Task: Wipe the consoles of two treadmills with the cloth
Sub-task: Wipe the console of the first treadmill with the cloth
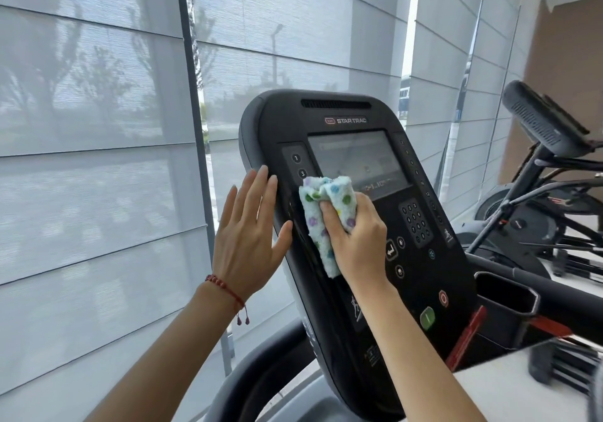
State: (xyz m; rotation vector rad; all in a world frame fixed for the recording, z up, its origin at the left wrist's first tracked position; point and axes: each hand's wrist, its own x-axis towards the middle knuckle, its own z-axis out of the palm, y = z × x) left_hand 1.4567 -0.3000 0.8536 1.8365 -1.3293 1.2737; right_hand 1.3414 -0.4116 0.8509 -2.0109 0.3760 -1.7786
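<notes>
Here | right hand [355, 235] fingers clamp cloth [326, 212] on console [355, 108] | left hand [249, 229] fingers straight, steadying console's left edge

Grey roller blinds [98, 128] cover windows; exercise bike [541, 212] at right.

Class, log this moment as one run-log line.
stage: wiping console | right hand: grips cloth on left panel | left hand: flat on console edge
</notes>
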